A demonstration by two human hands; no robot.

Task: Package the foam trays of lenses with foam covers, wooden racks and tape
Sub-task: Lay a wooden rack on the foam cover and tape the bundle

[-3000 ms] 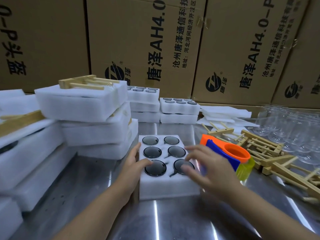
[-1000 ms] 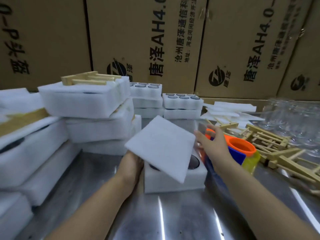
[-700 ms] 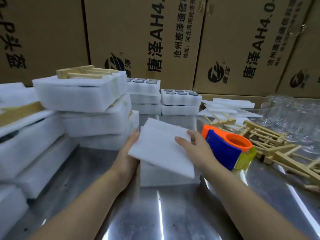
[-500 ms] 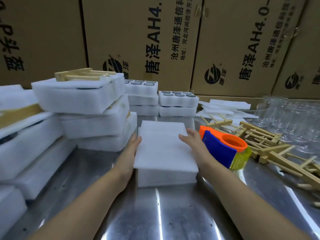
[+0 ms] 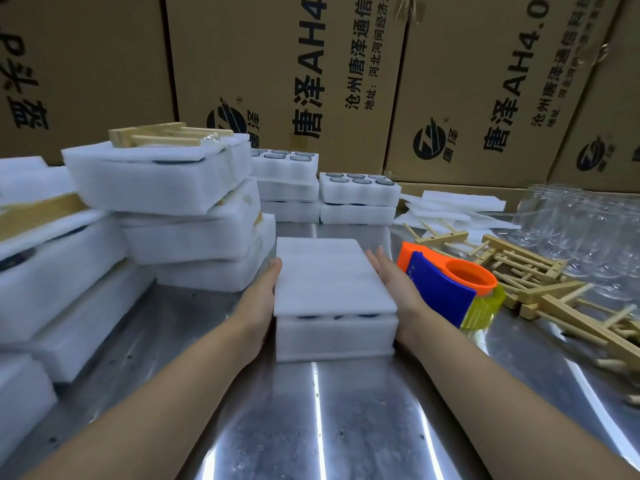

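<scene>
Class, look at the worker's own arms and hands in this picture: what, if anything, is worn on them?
Nothing is worn. The left hand and right hand are bare: no gloves, rings or watch. The left forearm and right forearm are uncovered down to the frame's edge; no sleeve shows.

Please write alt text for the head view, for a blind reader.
A left hand and a right hand touch the sides of a white foam lens tray under a flat white foam cover on a steel table, beside an orange and blue tape dispenser.
</scene>
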